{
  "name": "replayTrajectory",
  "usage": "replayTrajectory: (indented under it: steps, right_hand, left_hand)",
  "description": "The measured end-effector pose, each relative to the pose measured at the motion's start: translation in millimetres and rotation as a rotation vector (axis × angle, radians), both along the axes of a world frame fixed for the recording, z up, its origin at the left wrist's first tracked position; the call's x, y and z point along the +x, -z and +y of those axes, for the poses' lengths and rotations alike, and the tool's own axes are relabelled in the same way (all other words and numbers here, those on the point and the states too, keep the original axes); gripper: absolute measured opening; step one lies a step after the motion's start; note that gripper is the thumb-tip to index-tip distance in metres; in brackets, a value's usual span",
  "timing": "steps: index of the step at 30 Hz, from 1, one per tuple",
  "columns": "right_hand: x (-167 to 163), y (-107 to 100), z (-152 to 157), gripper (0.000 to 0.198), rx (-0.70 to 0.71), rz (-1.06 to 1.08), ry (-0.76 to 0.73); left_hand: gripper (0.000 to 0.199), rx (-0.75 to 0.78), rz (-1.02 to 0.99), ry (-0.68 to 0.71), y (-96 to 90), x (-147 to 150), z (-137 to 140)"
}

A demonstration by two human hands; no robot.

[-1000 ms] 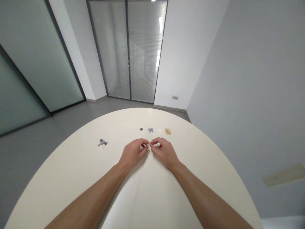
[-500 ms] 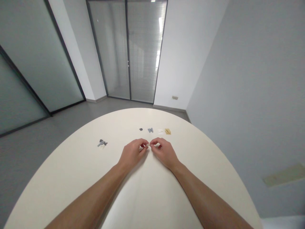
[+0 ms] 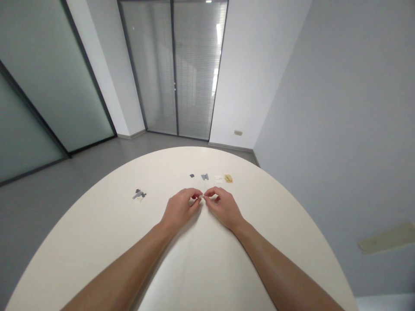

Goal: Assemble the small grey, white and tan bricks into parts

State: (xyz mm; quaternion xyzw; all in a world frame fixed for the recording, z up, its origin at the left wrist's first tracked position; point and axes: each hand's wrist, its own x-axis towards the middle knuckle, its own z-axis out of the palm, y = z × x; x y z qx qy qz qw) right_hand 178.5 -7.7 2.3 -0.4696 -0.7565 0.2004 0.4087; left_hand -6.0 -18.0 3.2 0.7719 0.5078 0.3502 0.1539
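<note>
Just above the table, my left hand (image 3: 184, 207) and my right hand (image 3: 224, 207) meet fingertip to fingertip. Between them they pinch a small pale piece (image 3: 201, 197), too tiny and too covered by fingers to tell its kind. Both hands are closed on it, thumb against forefinger. Beyond my fingertips lie a little dark piece (image 3: 192, 176), a grey-blue notched piece (image 3: 205, 177), a flat white piece (image 3: 218, 178) and a yellow-tan square (image 3: 228, 178), in a loose row.
The white round table (image 3: 97, 246) spreads under both forearms. To the left lies a small heap of dark grey and whitish pieces (image 3: 139, 195). Past the table's far edge stand a glass partition (image 3: 194, 77) and a grey wall (image 3: 340, 129).
The pale piece between my fingertips shows slightly less and looks a little turned. Hands, forearms and the pieces on the table stay where they were.
</note>
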Motion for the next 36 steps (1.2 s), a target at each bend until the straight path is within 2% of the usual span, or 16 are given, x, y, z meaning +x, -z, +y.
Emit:
replayTrajectory:
  steps: [19, 36]
  right_hand:
    - [0.2, -0.9, -1.1, 0.008, -0.004, -0.016, 0.007]
    - [0.6, -0.5, 0.4, 0.010, 0.007, -0.021, 0.005]
  left_hand:
    - [0.018, 0.043, -0.028, 0.036, -1.8, -0.3, -0.6]
    - [0.018, 0.017, -0.020, -0.010, -0.8, 1.4, -1.2]
